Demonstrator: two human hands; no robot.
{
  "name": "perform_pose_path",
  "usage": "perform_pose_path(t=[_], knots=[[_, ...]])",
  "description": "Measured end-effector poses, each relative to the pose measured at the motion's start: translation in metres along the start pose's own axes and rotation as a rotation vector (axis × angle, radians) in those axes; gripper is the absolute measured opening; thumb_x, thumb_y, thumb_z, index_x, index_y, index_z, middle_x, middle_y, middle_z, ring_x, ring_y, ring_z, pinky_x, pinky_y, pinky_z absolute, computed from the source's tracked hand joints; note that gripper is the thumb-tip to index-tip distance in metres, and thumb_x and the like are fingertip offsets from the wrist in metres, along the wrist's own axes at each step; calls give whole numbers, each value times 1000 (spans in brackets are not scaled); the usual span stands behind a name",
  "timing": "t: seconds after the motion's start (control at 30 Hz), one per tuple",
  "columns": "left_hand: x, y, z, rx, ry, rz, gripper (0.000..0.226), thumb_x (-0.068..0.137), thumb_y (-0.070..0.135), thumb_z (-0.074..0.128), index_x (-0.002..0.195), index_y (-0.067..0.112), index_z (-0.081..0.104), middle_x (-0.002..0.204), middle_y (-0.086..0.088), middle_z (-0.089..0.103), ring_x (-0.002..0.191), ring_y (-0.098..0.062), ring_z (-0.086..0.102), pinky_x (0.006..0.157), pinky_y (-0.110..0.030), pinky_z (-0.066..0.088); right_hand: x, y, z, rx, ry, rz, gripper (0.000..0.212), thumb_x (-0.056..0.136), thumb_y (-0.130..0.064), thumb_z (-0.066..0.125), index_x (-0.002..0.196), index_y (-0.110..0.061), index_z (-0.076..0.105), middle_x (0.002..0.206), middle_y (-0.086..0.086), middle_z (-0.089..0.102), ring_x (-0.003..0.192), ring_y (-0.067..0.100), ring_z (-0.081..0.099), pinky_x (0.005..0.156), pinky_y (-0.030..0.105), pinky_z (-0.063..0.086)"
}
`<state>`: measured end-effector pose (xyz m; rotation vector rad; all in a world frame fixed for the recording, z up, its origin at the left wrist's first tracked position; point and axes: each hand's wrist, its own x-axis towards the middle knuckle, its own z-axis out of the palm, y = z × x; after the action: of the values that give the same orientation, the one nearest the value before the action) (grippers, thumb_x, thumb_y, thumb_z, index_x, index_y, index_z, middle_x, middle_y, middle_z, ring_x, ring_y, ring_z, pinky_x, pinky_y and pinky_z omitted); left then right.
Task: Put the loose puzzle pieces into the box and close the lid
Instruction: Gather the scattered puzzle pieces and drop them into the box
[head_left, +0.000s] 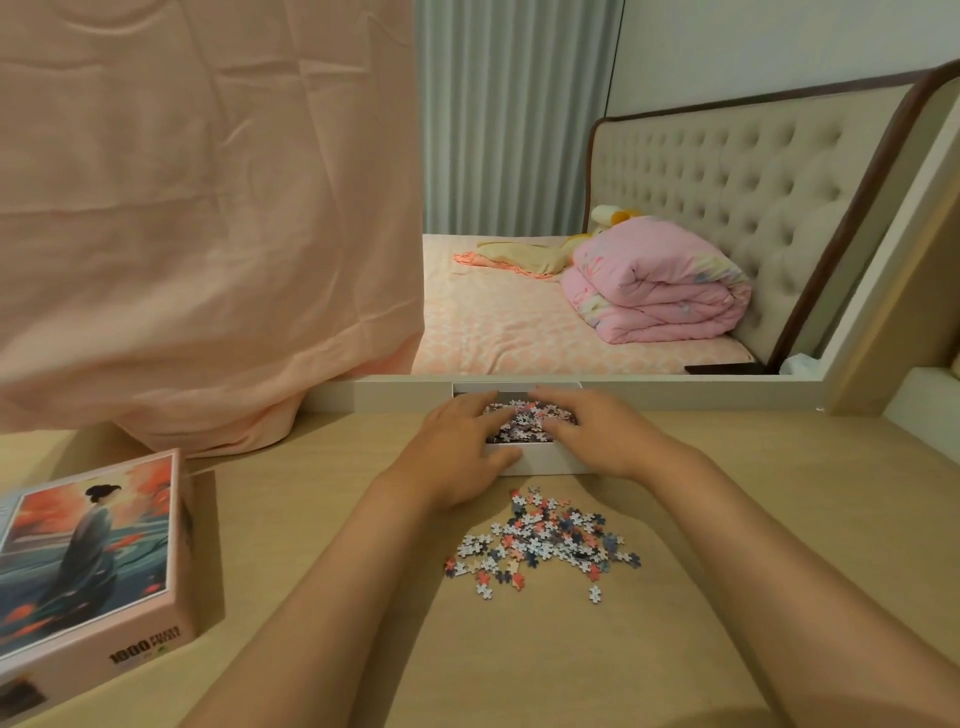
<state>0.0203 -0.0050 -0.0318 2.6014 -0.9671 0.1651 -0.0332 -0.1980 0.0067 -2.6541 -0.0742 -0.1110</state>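
Two things are left for me: the lid (88, 566), which lies face up well off to the left of my hands, and the loose pieces (540, 540) scattered on the desk (779, 519) just behind my wrists. Ahead, the white box (540, 463) already holds a heap. My left hand (457, 447) and right hand (597, 431) rest spread over that heap, fingers open, pinching nothing I can make out.

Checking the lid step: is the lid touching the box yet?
Apart. The head view shows the lid lying at the table's left, with bare tabletop between it and the white box under both hands.
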Motion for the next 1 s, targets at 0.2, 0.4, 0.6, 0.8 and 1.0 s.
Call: perform_pose_path(t=[0.2, 0.4, 0.6, 0.8, 1.0], knots=[[-15, 20, -15, -103, 316, 173, 18, 94, 24, 58, 108, 25, 69, 109, 5, 57, 108, -16, 44, 93, -38, 41, -37, -8, -17, 135, 126, -50, 21, 92, -19, 67, 107, -31, 74, 94, -18, 68, 79, -8, 59, 74, 13, 44], [-47, 44, 7, -73, -134, 138, 50, 93, 43, 55, 140, 29, 47, 146, 8, 41, 133, -13, 39, 110, -33, 35, -71, 2, -10, -91, -377, 193, 91, 64, -39, 91, 144, -31, 47, 140, -4, 53, 112, 10, 58, 87, 19, 47], [-53, 51, 19, -35, -259, 134, 65, 93, 45, 56, 150, 24, 35, 157, 7, 30, 143, -14, 26, 117, -30, 21, -75, 5, 6, -103, -309, 172, 73, 66, -34, 90, 132, -26, 60, 103, -8, 61, 91, 11, 60, 81, 25, 47], [-59, 44, -8, -214, -280, 97, 62, 82, 39, 70, 139, 33, 48, 131, 10, 55, 112, -6, 56, 94, -28, 46, -73, -2, 14, 77, -239, 110, 52, 74, -25, 86, 122, -21, 67, 104, -4, 67, 86, 9, 63, 89, 33, 54], [-69, 32, -35, 276, -610, -170, 99, 53, 74, 76, 133, 31, 36, 133, 4, 30, 125, -21, 31, 99, -50, 43, -78, -5, 9, -216, -332, 149, 78, 64, -57, 83, 127, -22, 53, 129, 3, 50, 112, 21, 53, 98, 40, 48]])
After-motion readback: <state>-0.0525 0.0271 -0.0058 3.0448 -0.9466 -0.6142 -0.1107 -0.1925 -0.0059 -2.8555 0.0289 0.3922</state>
